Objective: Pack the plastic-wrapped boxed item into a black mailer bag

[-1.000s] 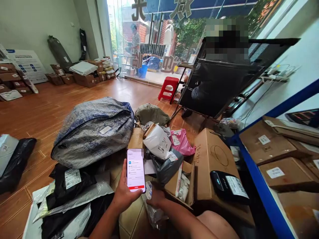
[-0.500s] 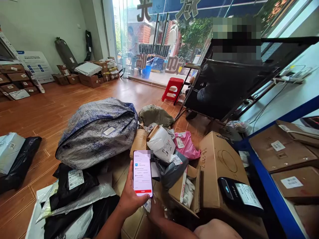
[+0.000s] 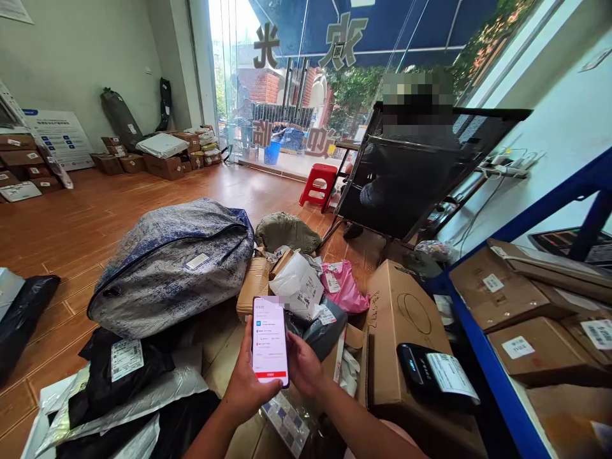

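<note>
Left hand (image 3: 248, 389) has the phone (image 3: 270, 341) gripped upright, fingers wrapped round its left edge and thumb along the bottom, screen lit white with a red bar low on it. Right hand (image 3: 303, 366) is up against the phone's right edge, loosely curled, holding nothing, thumb close to the glass. By the look of it this is the step of working the app screen, with the parcels waiting.

Everything sits around that phone: directly below it a clear-wrapped packet (image 3: 285, 421) lies on the pile, unheld. Just beyond it, a white mailer (image 3: 297, 285), a grey mailer (image 3: 321, 326) and a pink bag (image 3: 343, 288). Off to the phone's left, the big blue-grey bundle (image 3: 174, 264) and a black mailer with a label (image 3: 127, 366). To its right, an open carton (image 3: 351, 360), then a tall carton (image 3: 406, 325) with a label printer (image 3: 433, 376) resting on it.

The next move, I'd judge, calls for a steady left grip while the right thumb taps a small target — most likely that red bar — without nudging the phone.
</note>
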The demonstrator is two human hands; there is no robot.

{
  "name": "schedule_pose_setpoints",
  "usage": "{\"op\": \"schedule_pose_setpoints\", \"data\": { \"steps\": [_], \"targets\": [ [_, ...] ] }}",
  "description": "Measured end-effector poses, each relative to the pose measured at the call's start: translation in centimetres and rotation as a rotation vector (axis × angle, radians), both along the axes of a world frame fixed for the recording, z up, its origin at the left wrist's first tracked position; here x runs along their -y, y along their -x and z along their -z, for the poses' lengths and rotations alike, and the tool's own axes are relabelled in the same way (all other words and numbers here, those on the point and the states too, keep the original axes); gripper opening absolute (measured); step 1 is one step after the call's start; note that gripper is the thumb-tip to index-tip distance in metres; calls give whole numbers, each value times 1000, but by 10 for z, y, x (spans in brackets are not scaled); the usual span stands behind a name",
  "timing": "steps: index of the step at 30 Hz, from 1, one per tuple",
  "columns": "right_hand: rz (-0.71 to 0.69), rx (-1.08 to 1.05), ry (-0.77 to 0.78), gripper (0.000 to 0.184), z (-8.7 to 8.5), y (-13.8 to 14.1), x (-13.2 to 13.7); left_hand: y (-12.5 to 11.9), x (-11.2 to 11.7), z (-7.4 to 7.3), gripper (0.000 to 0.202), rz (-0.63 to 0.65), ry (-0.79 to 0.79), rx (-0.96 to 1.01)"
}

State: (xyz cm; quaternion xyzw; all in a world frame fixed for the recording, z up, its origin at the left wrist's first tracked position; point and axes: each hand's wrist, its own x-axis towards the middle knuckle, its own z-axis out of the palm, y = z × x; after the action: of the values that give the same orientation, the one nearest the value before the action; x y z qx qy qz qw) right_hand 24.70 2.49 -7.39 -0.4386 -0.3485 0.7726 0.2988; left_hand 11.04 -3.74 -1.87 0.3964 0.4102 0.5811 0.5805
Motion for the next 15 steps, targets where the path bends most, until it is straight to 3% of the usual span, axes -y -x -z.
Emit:
{"op": "schedule_pose_setpoints", "data": {
  "steps": [3,7,15],
  "targets": [
    [10,-282,29,52,-23,-3,7,-3,-1,1,126,-5,-9,5],
    [3,-418,44,50,-40,-3,15,-8,-3,3,126,-27,42,-69],
    [73,-516,50,46,-34,-10,16,-19,-12,10,123,-5,41,-140]
  ]
}}
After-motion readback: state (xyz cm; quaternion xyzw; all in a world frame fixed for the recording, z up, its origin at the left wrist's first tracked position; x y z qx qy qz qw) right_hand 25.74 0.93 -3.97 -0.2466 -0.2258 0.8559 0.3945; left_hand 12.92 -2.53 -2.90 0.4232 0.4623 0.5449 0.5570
